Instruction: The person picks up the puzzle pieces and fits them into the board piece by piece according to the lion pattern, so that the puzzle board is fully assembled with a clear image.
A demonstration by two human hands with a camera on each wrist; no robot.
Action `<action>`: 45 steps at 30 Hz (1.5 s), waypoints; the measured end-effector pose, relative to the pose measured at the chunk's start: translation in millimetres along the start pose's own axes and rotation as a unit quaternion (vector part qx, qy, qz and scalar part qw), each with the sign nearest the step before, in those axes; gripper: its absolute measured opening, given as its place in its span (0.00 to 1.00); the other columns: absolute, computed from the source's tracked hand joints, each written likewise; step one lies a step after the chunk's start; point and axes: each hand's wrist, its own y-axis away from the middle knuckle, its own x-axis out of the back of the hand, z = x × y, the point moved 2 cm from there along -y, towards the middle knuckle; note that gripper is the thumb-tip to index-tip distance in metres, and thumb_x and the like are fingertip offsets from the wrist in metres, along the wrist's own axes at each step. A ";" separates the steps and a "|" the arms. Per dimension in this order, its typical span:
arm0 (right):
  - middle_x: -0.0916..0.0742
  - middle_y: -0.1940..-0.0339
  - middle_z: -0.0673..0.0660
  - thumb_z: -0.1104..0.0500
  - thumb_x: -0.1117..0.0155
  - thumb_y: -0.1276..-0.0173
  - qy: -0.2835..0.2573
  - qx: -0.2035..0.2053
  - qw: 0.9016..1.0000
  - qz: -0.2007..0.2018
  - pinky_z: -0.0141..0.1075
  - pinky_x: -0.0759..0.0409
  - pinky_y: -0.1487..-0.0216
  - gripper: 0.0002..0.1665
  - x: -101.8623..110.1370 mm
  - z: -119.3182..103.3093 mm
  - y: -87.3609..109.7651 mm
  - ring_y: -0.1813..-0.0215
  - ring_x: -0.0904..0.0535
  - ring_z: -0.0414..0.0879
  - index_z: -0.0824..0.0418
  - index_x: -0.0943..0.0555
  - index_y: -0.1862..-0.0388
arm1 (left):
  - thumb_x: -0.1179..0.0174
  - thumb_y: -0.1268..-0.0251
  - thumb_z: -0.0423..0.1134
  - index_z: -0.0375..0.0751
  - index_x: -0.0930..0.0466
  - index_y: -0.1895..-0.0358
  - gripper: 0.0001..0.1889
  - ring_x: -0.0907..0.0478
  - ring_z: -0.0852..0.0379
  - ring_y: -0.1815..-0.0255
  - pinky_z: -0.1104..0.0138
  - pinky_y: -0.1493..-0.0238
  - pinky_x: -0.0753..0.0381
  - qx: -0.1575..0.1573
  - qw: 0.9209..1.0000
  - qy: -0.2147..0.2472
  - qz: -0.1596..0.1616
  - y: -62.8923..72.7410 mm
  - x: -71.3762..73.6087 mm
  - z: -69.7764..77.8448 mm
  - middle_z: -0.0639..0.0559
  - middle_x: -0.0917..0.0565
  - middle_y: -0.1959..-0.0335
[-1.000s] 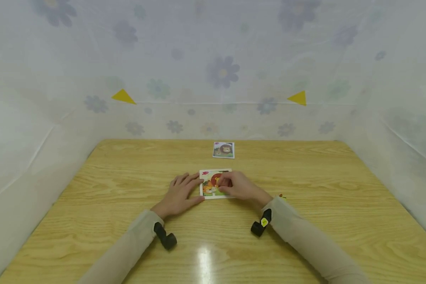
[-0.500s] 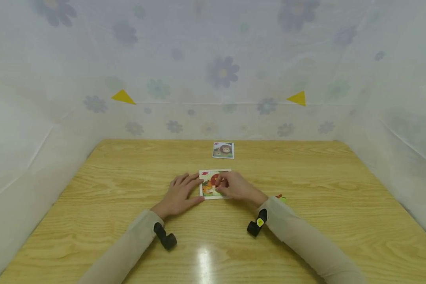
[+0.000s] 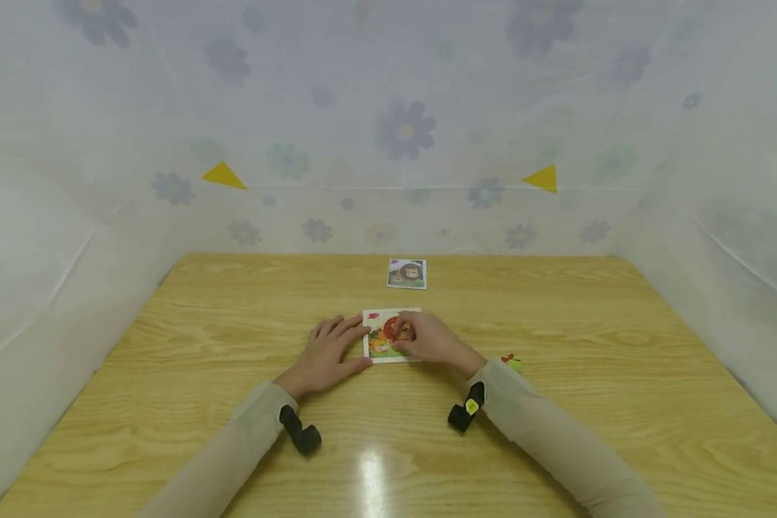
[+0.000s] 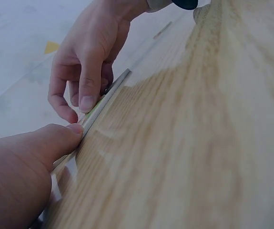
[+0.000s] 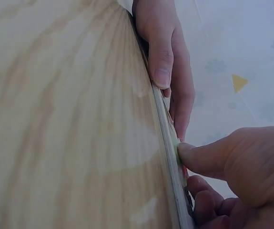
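A small jigsaw puzzle (image 3: pixel 378 332) with a white frame and an animal picture lies flat on the wooden table. My left hand (image 3: pixel 326 358) rests at its left side, fingers stretched out, with thumb and fingertips right at the frame's edge. Over the puzzle's right part, my right hand (image 3: pixel 435 341) bends its fingers and brings thumb and forefinger down on a puzzle piece, mostly hidden beneath them. From the right wrist view, the right thumb (image 5: pixel 198 155) meets a green bit at the puzzle's surface, while the left thumb (image 5: pixel 162 76) presses the frame further along.
Behind the puzzle lies a square picture card (image 3: pixel 407 274) with a lion on it. A loose green and red piece (image 3: pixel 512 364) shows beside the right sleeve (image 3: pixel 524 410). A pale flowered sheet (image 3: pixel 401 201) encloses the table (image 3: pixel 285 288) at the back and sides.
The right hand has shifted slightly left over the puzzle, and a pale gap beside its fingertips is now filled with picture. More of the loose piece shows by the right sleeve. The left hand stays put.
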 end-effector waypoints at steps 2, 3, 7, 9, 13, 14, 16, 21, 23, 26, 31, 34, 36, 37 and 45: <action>0.22 0.80 0.49 0.62 0.31 0.39 0.005 0.016 1.000 -0.002 0.27 0.35 0.76 0.06 -1.4 0.1 0.2 0.79 0.32 0.36 0.59 0.20 0.64 | 0.45 0.33 0.57 0.48 0.34 0.29 0.32 0.49 0.36 0.25 0.38 0.30 0.53 0.001 1.000 0.004 -0.002 0.5 0.0 0.5 0.46 0.40 0.25; 0.21 0.79 0.50 0.63 0.31 0.38 0.007 0.025 1.000 -0.002 0.27 0.34 0.75 0.06 -2.3 0.4 0.1 0.78 0.32 0.36 0.59 0.19 0.64 | 0.45 0.33 0.57 0.48 0.34 0.29 0.32 0.49 0.36 0.25 0.38 0.30 0.53 0.002 1.000 0.004 -0.002 0.7 -0.1 0.5 0.46 0.40 0.25; 0.16 0.71 0.52 0.64 0.32 0.37 0.042 0.068 0.997 0.005 0.28 0.29 0.72 0.03 -3.7 0.3 0.5 0.74 0.28 0.37 0.58 0.17 0.64 | 0.45 0.33 0.58 0.48 0.34 0.29 0.32 0.49 0.36 0.25 0.39 0.29 0.53 0.003 1.000 0.006 -0.002 1.4 0.5 1.5 0.46 0.39 0.25; 0.14 0.68 0.53 0.63 0.33 0.37 0.063 0.085 0.994 0.007 0.31 0.26 0.68 0.02 -3.5 -1.3 1.3 0.70 0.25 0.40 0.59 0.16 0.65 | 0.45 0.33 0.58 0.48 0.34 0.29 0.32 0.49 0.36 0.25 0.39 0.29 0.53 0.002 1.000 0.005 -0.001 1.6 0.6 1.8 0.46 0.39 0.25; 0.15 0.66 0.54 0.61 0.34 0.35 0.103 0.102 0.989 0.000 0.36 0.24 0.61 0.02 -1.8 -7.4 5.0 0.63 0.23 0.45 0.59 0.17 0.66 | 0.45 0.33 0.57 0.47 0.34 0.30 0.32 0.48 0.36 0.25 0.39 0.29 0.52 -0.001 1.000 0.004 0.003 1.4 0.6 2.6 0.46 0.39 0.25; 0.16 0.65 0.55 0.60 0.35 0.34 0.108 0.100 0.989 -0.003 0.37 0.24 0.60 0.03 -1.7 -8.8 6.0 0.63 0.23 0.45 0.59 0.17 0.66 | 0.45 0.33 0.57 0.47 0.34 0.30 0.32 0.48 0.36 0.25 0.39 0.29 0.52 -0.002 1.000 0.004 0.003 1.4 0.7 2.8 0.45 0.39 0.25; 0.18 0.64 0.56 0.58 0.34 0.34 0.110 0.089 0.990 -0.006 0.36 0.25 0.62 0.04 -1.8 -10.6 7.9 0.64 0.25 0.44 0.58 0.18 0.66 | 0.44 0.33 0.56 0.46 0.33 0.30 0.32 0.48 0.35 0.25 0.38 0.30 0.52 -0.004 1.000 0.005 0.004 1.2 1.1 3.1 0.45 0.38 0.26; 0.23 0.64 0.57 0.56 0.33 0.35 0.113 0.065 0.991 0.006 0.34 0.27 0.66 0.07 -4.4 -13.5 11.3 0.69 0.29 0.42 0.59 0.18 0.65 | 0.44 0.33 0.55 0.46 0.34 0.30 0.32 0.48 0.34 0.26 0.38 0.30 0.53 -0.005 1.000 0.008 0.002 0.8 1.5 3.7 0.44 0.39 0.26; 0.23 0.65 0.57 0.56 0.33 0.35 0.119 0.059 0.991 0.010 0.34 0.27 0.67 0.07 -5.7 -14.7 12.0 0.70 0.29 0.41 0.59 0.18 0.65 | 0.44 0.33 0.55 0.48 0.34 0.30 0.31 0.48 0.34 0.26 0.37 0.30 0.53 -0.007 1.000 0.016 0.004 0.7 1.6 3.5 0.44 0.38 0.26; 0.23 0.65 0.57 0.57 0.33 0.34 0.124 0.054 0.991 0.016 0.34 0.27 0.68 0.07 -7.1 -16.9 12.1 0.70 0.29 0.42 0.60 0.18 0.66 | 0.43 0.32 0.52 0.51 0.30 0.32 0.27 0.46 0.35 0.27 0.36 0.32 0.51 -0.021 0.999 0.030 0.013 0.9 1.5 3.4 0.43 0.37 0.27; 0.22 0.65 0.57 0.57 0.34 0.34 0.125 0.058 0.990 0.021 0.35 0.26 0.68 0.07 -8.9 -19.4 12.0 0.69 0.29 0.43 0.60 0.19 0.68 | 0.46 0.28 0.45 0.51 0.25 0.36 0.20 0.43 0.38 0.28 0.36 0.34 0.46 -0.079 0.996 0.026 0.009 1.8 -1.2 4.9 0.43 0.35 0.28; 0.23 0.65 0.57 0.57 0.35 0.33 0.124 0.055 0.991 0.022 0.35 0.26 0.68 0.06 -9.8 -18.8 12.3 0.70 0.28 0.43 0.59 0.20 0.67 | 0.48 0.27 0.44 0.51 0.25 0.36 0.19 0.43 0.39 0.28 0.36 0.34 0.46 -0.097 0.995 0.018 0.004 1.8 -2.6 5.6 0.43 0.34 0.28; 0.23 0.64 0.57 0.57 0.35 0.33 0.120 0.059 0.991 0.026 0.34 0.26 0.68 0.06 -10.5 -16.7 12.2 0.70 0.28 0.42 0.59 0.19 0.65 | 0.48 0.27 0.44 0.52 0.25 0.36 0.19 0.43 0.39 0.28 0.37 0.33 0.47 -0.097 0.995 0.021 0.002 1.5 -2.8 5.6 0.43 0.34 0.28; 0.23 0.63 0.57 0.57 0.35 0.33 0.118 0.061 0.991 0.028 0.34 0.26 0.67 0.06 -10.8 -15.6 12.2 0.70 0.28 0.42 0.59 0.19 0.65 | 0.47 0.28 0.45 0.52 0.25 0.36 0.19 0.43 0.40 0.27 0.37 0.33 0.47 -0.095 0.995 0.021 0.000 1.2 -3.0 5.2 0.44 0.35 0.28; 0.22 0.62 0.56 0.56 0.34 0.34 0.107 0.092 0.989 0.045 0.33 0.25 0.65 0.08 -11.9 -7.1 14.3 0.66 0.28 0.42 0.58 0.16 0.60 | 0.47 0.28 0.46 0.50 0.25 0.36 0.20 0.41 0.39 0.29 0.40 0.34 0.41 -0.074 0.997 0.005 -0.037 -1.4 -1.6 13.7 0.39 0.34 0.31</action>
